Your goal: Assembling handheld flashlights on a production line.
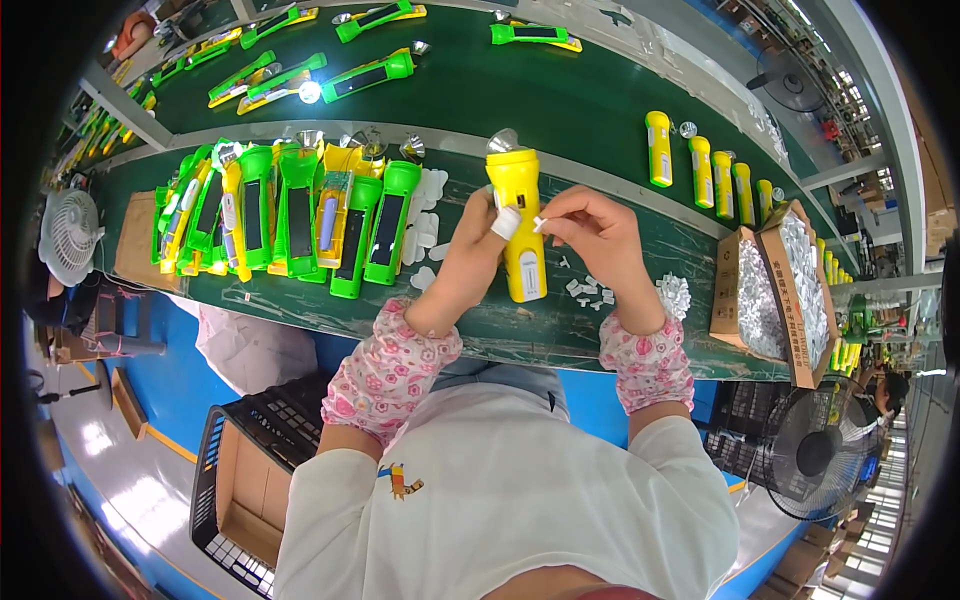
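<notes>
At the far left a white fan [70, 235] is standing beside a green workbench [510, 338], and a black plastic crate [205, 490] is sitting on the floor below. Next along the bench, a crowded row of green-and-yellow flashlights [257, 205] with dark panels is lying side by side, overlapping in places. Beyond them, more green flashlights [368, 78] are resting on a green belt. Flat white pieces [428, 190] are lying just right of the row. In the middle, the person's left hand [468, 252] is closing around a yellow flashlight [524, 235], holding it head-up over the bench, its thumb, wrapped in white, pressing on the front. A shiny reflector [503, 140] is showing at the top. The right hand [603, 238] is pinching a small white part [540, 226] between thumb and fingertips, close beside the flashlight; whether the two are touching is hard to tell. Below that hand, small white parts [590, 292] are lying scattered, with a denser white pile [674, 295] beside them. Farther right, yellow flashlights [702, 172] are lining the belt, and an open cardboard box [790, 290] is holding silvery pieces.
</notes>
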A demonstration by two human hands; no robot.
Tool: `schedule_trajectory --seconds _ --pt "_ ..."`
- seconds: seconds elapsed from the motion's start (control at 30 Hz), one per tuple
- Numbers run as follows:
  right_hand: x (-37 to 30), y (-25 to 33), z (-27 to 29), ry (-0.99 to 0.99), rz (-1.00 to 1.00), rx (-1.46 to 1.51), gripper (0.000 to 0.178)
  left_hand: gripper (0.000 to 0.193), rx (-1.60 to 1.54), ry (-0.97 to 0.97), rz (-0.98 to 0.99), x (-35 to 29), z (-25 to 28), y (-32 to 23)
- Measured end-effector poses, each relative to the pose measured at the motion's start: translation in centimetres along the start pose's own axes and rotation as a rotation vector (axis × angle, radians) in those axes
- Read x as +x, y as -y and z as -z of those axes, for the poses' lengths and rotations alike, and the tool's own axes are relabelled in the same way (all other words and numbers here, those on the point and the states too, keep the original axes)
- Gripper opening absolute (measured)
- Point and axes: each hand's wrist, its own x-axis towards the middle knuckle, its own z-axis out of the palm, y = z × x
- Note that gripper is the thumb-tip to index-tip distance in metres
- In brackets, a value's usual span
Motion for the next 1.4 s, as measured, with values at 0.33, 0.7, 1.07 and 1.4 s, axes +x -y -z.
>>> schedule_trajectory --seconds 0.33,0.7,1.07,1.4 --pt "1.0 -0.3 -1.5 -0.104 0.295 -0.37 0.026 0.044 0.319 0.107 -0.208 -0.8 -0.2 -0.8" --pt "1.9 -3.3 -1.6 -0.144 0.041 -0.188 0.053 0.033 0.08 0.037 -0.057 1.1 0.3 0.5" --pt "-2.5 -2.3 -2.5 -0.012 0.002 -0.744 0.071 0.033 -0.347 -0.002 -0.036 1.8 1.3 -0.9" --pt "-1.3 -1.1 -2.1 0.037 0.182 -0.666 0.064 0.035 -0.285 0.03 -0.076 0.4 2.9 -0.6"
